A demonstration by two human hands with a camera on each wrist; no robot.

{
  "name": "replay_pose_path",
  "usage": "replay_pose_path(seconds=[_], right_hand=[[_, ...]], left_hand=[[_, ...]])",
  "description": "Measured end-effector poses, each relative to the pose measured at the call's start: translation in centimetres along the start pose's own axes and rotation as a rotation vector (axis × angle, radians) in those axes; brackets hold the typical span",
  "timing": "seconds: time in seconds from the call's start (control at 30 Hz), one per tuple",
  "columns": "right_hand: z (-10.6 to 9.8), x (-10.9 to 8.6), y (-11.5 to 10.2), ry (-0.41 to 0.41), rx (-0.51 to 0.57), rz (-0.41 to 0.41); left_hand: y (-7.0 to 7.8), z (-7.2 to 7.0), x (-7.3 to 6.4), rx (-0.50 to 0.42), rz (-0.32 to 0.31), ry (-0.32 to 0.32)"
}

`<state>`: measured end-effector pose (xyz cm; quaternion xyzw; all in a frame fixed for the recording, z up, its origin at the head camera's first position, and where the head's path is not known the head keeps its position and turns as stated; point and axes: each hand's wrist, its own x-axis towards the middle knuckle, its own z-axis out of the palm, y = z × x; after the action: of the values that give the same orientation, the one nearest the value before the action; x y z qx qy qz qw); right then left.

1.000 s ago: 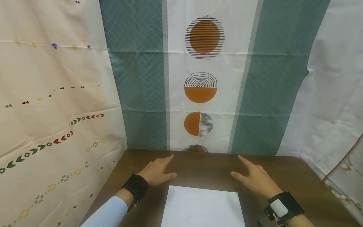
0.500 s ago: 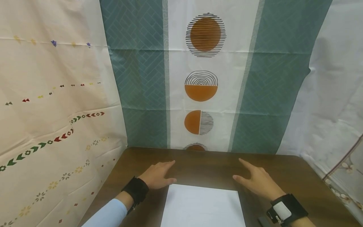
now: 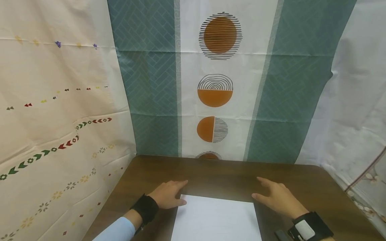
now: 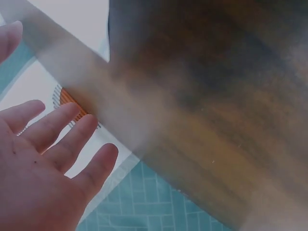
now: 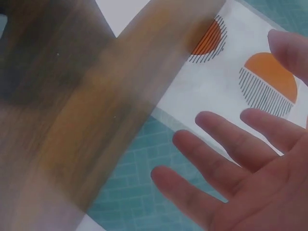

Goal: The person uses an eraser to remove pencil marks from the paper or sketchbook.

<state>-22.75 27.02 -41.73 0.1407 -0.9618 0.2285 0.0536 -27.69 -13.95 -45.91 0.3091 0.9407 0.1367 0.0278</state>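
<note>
A sheet of white paper (image 3: 217, 219) lies on the brown wooden table (image 3: 220, 174), running off the bottom of the head view. My left hand (image 3: 168, 194) is over the table at the paper's far left corner, its thumb overlapping that corner in the head view. To the right of the paper, my right hand (image 3: 278, 199) is held over the table with thumb and fingers apart. Both wrist views show the fingers spread and lightly bent, the left palm (image 4: 33, 178) and the right palm (image 5: 274, 192) holding nothing.
A small dark grey object (image 3: 281, 235) lies by my right wrist, partly cut off. Behind the table hangs a green and white curtain (image 3: 150, 83) with orange circles. Patterned cream cloth (image 3: 60, 134) borders the left side, and white cloth (image 3: 356, 100) the right.
Both hands have come down and nearer in the head view, from beyond the paper's far edge to about level with it. The fingers stay spread. The paper has not moved on the table.
</note>
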Motion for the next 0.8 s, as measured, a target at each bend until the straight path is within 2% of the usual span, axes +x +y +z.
replay_pose_path(seconds=[0.2, 0.47, 0.8], right_hand=[[0.4, -0.2, 0.4, -0.026, 0.005, 0.029], [1.2, -0.6, 1.1, -0.089, 0.051, 0.075], [1.6, -1.2, 1.7, -0.136, 0.059, 0.142]], left_hand=[[0.0, 1.4, -0.4, -0.010, 0.010, -0.030], [0.1, 2.6, -1.2, 0.026, 0.070, -0.068], [0.6, 3.3, -1.8, 0.051, 0.058, -0.128]])
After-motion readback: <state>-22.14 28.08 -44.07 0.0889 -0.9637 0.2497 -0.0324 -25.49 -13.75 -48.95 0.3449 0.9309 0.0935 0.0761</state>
